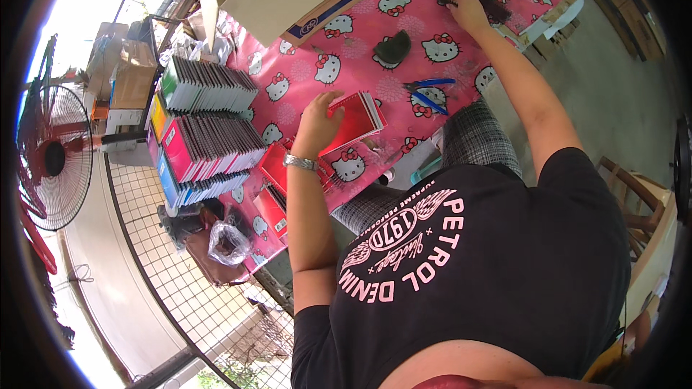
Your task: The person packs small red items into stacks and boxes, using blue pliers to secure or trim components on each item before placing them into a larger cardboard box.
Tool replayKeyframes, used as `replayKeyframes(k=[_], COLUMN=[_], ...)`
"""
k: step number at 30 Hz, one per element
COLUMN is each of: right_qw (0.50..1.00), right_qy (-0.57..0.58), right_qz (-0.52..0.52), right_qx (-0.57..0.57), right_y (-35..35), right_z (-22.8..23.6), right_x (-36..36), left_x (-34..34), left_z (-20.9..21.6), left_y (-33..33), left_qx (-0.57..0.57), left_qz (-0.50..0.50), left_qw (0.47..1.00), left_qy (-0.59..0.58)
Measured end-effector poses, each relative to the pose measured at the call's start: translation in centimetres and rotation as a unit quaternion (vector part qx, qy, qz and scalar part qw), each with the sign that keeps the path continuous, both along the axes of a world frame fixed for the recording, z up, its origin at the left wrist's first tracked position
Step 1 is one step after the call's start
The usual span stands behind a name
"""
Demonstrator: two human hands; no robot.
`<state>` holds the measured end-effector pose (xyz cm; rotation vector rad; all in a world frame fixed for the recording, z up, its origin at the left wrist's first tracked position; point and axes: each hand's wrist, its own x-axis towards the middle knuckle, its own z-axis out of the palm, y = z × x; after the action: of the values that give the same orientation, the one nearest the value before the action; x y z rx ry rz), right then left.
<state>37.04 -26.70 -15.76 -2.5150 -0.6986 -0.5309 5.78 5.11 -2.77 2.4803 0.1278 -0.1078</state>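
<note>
My left hand (pixel 319 124), with a metal-banded watch on its wrist, rests at the left end of a small stack of red notebooks (pixel 353 124). Its thumb and fingers are apart over the red cover. More red notebooks (pixel 271 209) lie under and beside that forearm. My right arm stretches to the far right of the table, where my right hand (pixel 470 13) has its fingers closed at a pile of dark binding coils (pixel 491 7). What exactly sits between those fingertips is too small to see clearly. Blue-handled pliers (pixel 432 95) lie between my arms.
Tall stacks of spiral-bound notebooks (pixel 209 145) in several colours stand at the left. A dark green half-round piece (pixel 393 49) lies on the pink patterned tablecloth (pixel 360 47). A cardboard box (pixel 288 0) stands at the back; a fan (pixel 54 158) is far left.
</note>
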Motion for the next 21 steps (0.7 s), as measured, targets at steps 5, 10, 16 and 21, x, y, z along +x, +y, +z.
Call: replayKeyframes(k=[5,10,16,21], right_qw=[0.999,0.997,0.875,0.865], right_qy=[0.001,-0.071,0.248,0.258], right_qz=[0.037,0.01,0.403,0.426], right_qx=[-0.024,-0.018,0.104,0.064], right_y=[0.3,1.1,6.7,10.5], right_z=[1.6,6.3,7.5,2.8], right_x=[0.9,-0.8,-15.6,-19.2], left_x=[2.6,4.0,4.6,5.6], left_z=[0.8,0.4,-0.1,-1.0], left_y=[2.0,3.4,3.9,4.5], left_qx=[-0.11,-0.179,-0.165,-0.15], left_qz=[-0.053,-0.046,-0.064,-0.093], left_qw=[0.98,0.944,0.931,0.929], left_qy=[0.155,0.273,0.319,0.327])
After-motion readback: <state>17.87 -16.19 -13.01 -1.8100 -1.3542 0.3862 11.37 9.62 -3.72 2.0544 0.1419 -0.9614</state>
